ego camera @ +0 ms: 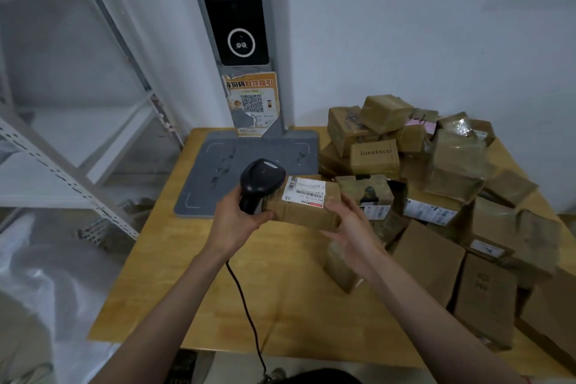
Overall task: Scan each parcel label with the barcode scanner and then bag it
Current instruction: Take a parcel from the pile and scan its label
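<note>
Wooden table (193,290) beside metal shelving (78,165), white wall (420,25).

A light wooden table (199,284) carries everything. Beyond the left hand (237,224) a grey scanning pad (218,165) lies flat on it, with an upright post (249,56) rising from the pad's far edge. To the right of the right hand (352,234), a heap of brown cardboard parcels (436,196) crowds the tabletop, several showing white labels.
</note>
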A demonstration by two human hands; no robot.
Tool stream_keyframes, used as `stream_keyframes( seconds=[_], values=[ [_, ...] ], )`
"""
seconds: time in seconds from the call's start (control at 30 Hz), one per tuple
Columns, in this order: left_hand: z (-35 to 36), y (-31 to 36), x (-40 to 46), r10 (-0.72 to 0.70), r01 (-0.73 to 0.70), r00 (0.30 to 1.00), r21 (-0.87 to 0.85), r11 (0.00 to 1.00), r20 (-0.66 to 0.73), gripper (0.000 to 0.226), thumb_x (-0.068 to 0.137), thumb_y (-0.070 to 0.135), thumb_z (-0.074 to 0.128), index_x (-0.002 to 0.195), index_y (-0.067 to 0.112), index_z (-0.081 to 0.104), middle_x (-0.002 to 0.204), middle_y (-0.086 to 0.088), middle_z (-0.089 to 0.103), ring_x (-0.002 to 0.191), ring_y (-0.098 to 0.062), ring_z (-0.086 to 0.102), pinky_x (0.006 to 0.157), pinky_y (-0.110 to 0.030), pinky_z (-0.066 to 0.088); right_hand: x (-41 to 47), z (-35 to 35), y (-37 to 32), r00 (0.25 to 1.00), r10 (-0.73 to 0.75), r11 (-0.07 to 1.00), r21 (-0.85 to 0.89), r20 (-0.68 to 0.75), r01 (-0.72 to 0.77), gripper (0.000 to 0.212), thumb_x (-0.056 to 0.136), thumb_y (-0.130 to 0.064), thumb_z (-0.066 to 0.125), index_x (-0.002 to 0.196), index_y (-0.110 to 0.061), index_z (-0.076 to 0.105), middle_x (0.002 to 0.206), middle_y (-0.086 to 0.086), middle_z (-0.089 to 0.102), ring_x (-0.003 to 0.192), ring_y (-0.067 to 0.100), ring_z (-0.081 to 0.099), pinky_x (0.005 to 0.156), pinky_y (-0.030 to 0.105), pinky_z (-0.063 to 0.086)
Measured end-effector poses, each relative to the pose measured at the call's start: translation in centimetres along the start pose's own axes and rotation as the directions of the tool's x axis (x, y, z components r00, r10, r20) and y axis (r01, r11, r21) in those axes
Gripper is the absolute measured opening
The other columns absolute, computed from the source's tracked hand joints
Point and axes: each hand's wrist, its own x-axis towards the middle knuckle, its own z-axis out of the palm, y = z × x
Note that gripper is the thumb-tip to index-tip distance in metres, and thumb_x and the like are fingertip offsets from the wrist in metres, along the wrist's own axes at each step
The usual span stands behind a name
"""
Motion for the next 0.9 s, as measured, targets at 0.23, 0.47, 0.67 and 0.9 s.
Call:
stream_keyframes(
  seconds=[0.23,0.47,0.67,0.9],
  values=[
    [-1.6,1.4,3.1,0.039,-0.046,0.996,0.081,0.996,0.081,0.027,0.076,0.027,0.085,0.093,0.025,0.063,0.080,0.007,0.072,0.054,-0.001,0.062,0.053,-0.020,0.048,0.5,0.6,-2.3,0.993,-0.090,0.996,0.016,-0.071,0.092,0.084,0.090,-0.006,0.066,0.154,-0.040,0.024,0.126,0.000,0.069,0.113,0.018,0.066,0.100,0.038,0.050],
    [-1.8,4.1,5.4,0.109,-0.128,0.987,0.177,0.976,0.116,0.012,0.082,0.025,0.074,0.083,0.015,0.066,0.064,0.003,0.072,0.052,0.001,0.063,0.057,-0.022,0.049,1.7,1.8,-3.4,0.951,-0.238,0.971,-0.056,-0.198,0.232,0.070,0.088,-0.010,0.072,0.140,-0.035,0.034,0.125,-0.003,0.065,0.114,0.016,0.062,0.090,0.035,0.052],
    [-1.2,4.6,4.8,0.132,-0.156,0.969,0.102,0.982,0.209,0.021,0.088,0.019,0.069,0.106,0.019,0.059,0.061,0.001,0.068,0.047,-0.004,0.063,0.048,-0.014,0.042,2.8,2.0,-3.1,0.913,-0.288,0.957,-0.049,-0.290,0.287,0.067,0.087,-0.006,0.075,0.133,-0.035,0.035,0.130,0.002,0.059,0.116,0.020,0.060,0.078,0.030,0.054],
    [-0.6,4.2,4.4,0.166,-0.195,0.951,0.090,0.977,0.260,0.025,0.088,0.020,0.068,0.111,0.021,0.058,0.076,0.004,0.067,0.057,-0.008,0.066,0.052,-0.017,0.048,3.5,2.0,-2.5,0.876,-0.327,0.944,-0.070,-0.355,0.324,0.068,0.082,-0.001,0.078,0.127,-0.029,0.036,0.122,0.003,0.059,0.112,0.022,0.063,0.076,0.032,0.057]
  ],
)
